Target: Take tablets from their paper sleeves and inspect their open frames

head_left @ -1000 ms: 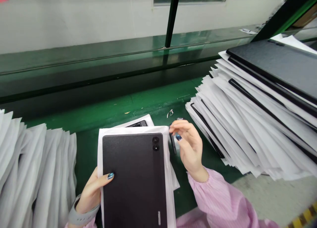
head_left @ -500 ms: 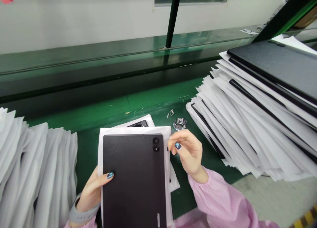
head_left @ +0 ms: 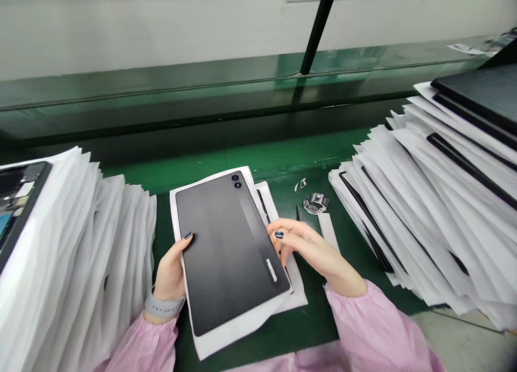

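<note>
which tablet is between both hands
The dark grey tablet, back up with two camera lenses showing, on its white sheet, between the left hand and right hand; the other tablets lie on paper stacks

The light was bright and even, shadows were weak, the tablet (head_left: pixel 226 248) had soft glare, and the picture edges looked bent.

**Tablet (head_left: pixel 226 248) in the middle of the bench (head_left: pixel 339 167)**

It lies on a paper sheet (head_left: pixel 238 334), between my left hand (head_left: pixel 172 272) and right hand (head_left: pixel 307 251). A left stack of paper-sleeved tablets (head_left: pixel 100 253) stands to my left, a right stack (head_left: pixel 404 216) to my right. A small metal part (head_left: pixel 315 203) lies beyond my right hand, near the right stack.
</note>
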A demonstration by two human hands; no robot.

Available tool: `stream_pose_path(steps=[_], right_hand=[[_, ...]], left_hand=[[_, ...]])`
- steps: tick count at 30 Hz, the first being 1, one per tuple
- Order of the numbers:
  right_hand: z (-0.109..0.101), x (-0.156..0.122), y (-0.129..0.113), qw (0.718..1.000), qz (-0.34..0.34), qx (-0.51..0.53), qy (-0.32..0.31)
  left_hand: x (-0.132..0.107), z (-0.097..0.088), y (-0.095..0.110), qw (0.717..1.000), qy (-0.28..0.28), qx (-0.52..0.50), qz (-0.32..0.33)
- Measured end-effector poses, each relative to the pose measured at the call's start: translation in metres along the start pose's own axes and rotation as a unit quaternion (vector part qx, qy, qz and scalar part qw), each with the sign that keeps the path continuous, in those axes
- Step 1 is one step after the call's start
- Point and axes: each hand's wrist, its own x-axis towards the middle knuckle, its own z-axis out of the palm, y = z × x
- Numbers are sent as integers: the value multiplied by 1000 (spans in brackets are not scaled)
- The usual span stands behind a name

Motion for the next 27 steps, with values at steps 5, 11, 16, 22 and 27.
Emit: stream_pose_path(steps=[5,11,16,22,27], right_hand=[[-11,-4,25,994,47,72,-66],[11,0,47,975,-32,220,-9],[18,0,50,983,-104,120,95],[0,-14,47,868,-411,-271,73],[20,-5,45,693,-462,-548,-75]], left_hand=[[9,9,-16,997,-16,-54,-56],[15,6,-30,993,-93,-64,-12],[19,-6,-38,974,-217,-70,-8],[16,-9,-37,945,-307,-106,-35],[14,-5,-35,942,-315,-117,-11]])
